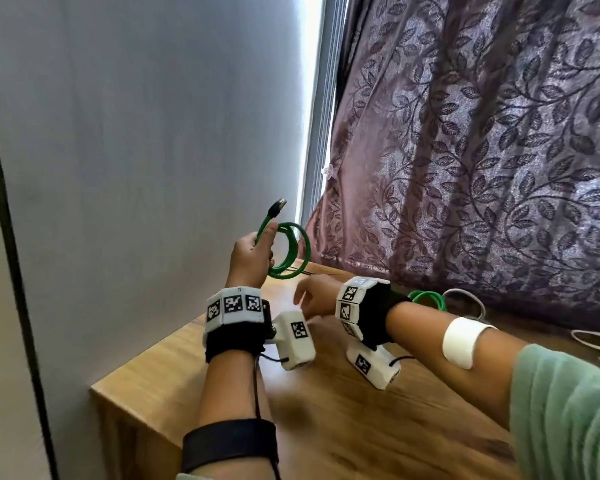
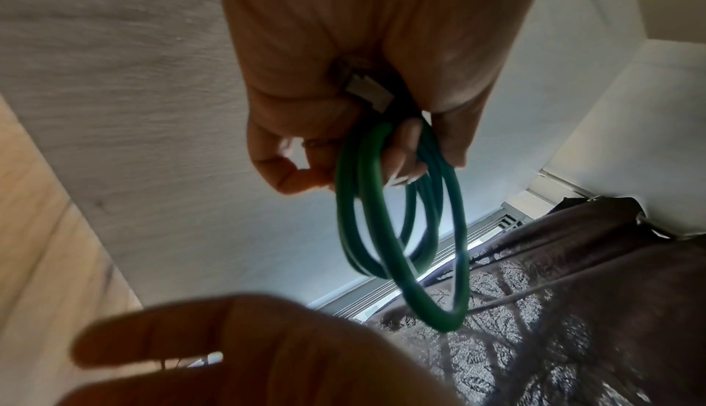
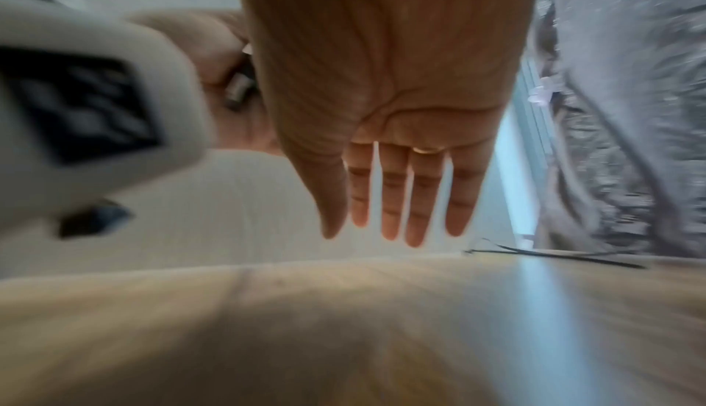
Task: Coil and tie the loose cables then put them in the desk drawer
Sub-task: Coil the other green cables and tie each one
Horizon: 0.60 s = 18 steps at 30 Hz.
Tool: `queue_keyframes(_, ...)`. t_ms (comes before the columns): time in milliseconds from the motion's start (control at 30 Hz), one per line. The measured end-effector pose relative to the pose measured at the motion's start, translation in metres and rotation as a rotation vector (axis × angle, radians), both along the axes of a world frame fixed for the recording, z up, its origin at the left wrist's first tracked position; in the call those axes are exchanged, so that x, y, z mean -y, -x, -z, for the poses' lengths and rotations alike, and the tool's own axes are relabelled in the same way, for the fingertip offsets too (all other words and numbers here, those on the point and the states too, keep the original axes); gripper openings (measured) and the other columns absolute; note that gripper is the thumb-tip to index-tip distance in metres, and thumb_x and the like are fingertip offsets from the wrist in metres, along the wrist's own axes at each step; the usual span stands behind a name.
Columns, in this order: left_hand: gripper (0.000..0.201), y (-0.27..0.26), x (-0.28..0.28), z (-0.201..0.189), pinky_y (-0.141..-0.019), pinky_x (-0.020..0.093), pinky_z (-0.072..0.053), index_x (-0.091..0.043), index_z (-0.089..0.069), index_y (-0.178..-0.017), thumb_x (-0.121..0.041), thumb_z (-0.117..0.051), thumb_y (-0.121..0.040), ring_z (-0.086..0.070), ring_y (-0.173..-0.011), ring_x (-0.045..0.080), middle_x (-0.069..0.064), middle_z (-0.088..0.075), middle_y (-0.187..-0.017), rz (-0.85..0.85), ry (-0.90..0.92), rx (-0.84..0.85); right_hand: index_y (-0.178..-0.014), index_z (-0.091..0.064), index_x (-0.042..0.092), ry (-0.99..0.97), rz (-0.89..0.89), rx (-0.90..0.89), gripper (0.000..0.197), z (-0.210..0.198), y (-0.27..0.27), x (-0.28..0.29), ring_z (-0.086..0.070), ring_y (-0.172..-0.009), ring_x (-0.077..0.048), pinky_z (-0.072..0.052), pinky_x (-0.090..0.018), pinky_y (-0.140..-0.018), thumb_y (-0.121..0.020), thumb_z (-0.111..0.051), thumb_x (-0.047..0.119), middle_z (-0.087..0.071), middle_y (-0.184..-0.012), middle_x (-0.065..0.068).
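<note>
A wooden desk (image 1: 343,410) stands by a curtain (image 1: 482,150); the left hand (image 1: 250,254) holds the green cable (image 1: 291,251) coiled, untied. Left wrist: fingers (image 2: 405,153) curl through its loops. Right wrist: the right hand (image 3: 386,104) is flat and empty, so tying and the drawer remain

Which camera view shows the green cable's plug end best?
The head view: the plug sticks up above the left hand, sharp against the wall. The left wrist view shows only the coil; the right wrist view shows neither.
</note>
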<state>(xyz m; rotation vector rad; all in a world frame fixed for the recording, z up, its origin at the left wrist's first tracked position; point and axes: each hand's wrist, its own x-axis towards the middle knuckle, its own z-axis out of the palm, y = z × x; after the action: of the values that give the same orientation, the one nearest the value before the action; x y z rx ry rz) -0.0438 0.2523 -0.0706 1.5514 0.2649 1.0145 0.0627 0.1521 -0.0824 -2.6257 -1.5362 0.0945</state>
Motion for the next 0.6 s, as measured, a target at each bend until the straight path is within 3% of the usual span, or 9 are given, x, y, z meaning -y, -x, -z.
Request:
queue_keyframes(67,0.036,0.0,-0.001,0.0,-0.051,0.026,-0.032,-0.016,-0.044,-0.066,-0.037,-0.048,-0.095,-0.038,-0.047,0.012,-0.004,-0.039,-0.051,-0.013,0.019,0.008,-0.115,-0.063,0.013,-0.014,-0.106,-0.007,0.03,0.0,0.015,-0.007,-0.061,-0.099,-0.018,-0.048,-0.029,-0.091,-0.085,-0.063,0.015,-0.065,-0.114,-0.007)
queue_keyframes(200,0.039,-0.002,-0.001,-0.005,-0.046,0.024,-0.026,-0.018,-0.043,-0.061,-0.035,-0.051,-0.095,-0.033,-0.041,0.01,-0.011,-0.036,-0.036,-0.01,0.104,0.045,-0.117,-0.062,0.008,0.051,-0.175,0.025,0.028,-0.011,0.027,-0.007,-0.058,-0.109,-0.024,-0.044,-0.031,-0.096,-0.09,-0.054,0.008,-0.063,-0.118,-0.008)
queue_keyframes(267,0.04,-0.002,0.004,-0.006,-0.047,0.024,-0.026,-0.018,-0.042,-0.059,-0.035,-0.051,-0.094,-0.032,-0.045,0.014,-0.01,-0.036,-0.04,-0.026,0.11,0.04,-0.113,-0.063,0.011,0.044,-0.142,-0.021,0.026,-0.014,0.021,-0.002,-0.062,-0.097,-0.022,-0.049,-0.034,-0.09,-0.088,-0.057,0.009,-0.065,-0.111,-0.007)
queue_keyframes(300,0.04,-0.001,0.006,-0.005,-0.048,0.024,-0.026,-0.019,-0.042,-0.059,-0.036,-0.051,-0.094,-0.032,-0.047,0.015,-0.006,-0.036,-0.044,-0.031,0.109,0.031,-0.11,-0.062,0.015,0.046,-0.122,-0.08,0.024,-0.012,0.02,0.002,-0.063,-0.085,-0.019,-0.052,-0.034,-0.082,-0.087,-0.057,0.009,-0.066,-0.104,-0.007)
queue_keyframes(400,0.038,-0.002,0.036,-0.012,-0.051,0.026,-0.027,-0.019,-0.046,-0.062,-0.039,-0.051,-0.094,-0.034,-0.049,0.015,-0.007,-0.037,-0.046,0.016,0.093,-0.001,-0.106,-0.058,0.018,0.109,0.035,-0.211,0.021,-0.012,0.014,0.04,-0.055,-0.063,-0.008,-0.045,-0.022,-0.056,-0.091,-0.049,0.007,-0.061,-0.084,-0.002)
queue_keyframes(500,0.04,-0.013,0.045,-0.008,-0.049,0.026,-0.027,-0.018,-0.047,-0.059,-0.04,-0.054,-0.092,-0.036,-0.046,0.014,-0.01,-0.038,-0.035,0.088,0.054,-0.062,-0.119,-0.055,0.015,0.087,0.171,-0.182,0.03,-0.009,-0.006,0.058,-0.057,-0.074,-0.016,-0.044,-0.021,-0.053,-0.091,-0.047,0.006,-0.062,-0.102,-0.008)
queue_keyframes(600,0.041,-0.02,0.043,-0.001,-0.051,0.027,-0.028,-0.018,-0.048,-0.057,-0.038,-0.056,-0.091,-0.038,-0.043,0.011,-0.009,-0.04,-0.035,0.062,0.048,-0.109,-0.128,-0.05,-0.002,0.248,0.254,-0.031,0.038,-0.01,-0.037,0.064,-0.055,-0.093,-0.023,-0.047,-0.019,-0.056,-0.09,-0.046,0.002,-0.057,-0.117,-0.011)
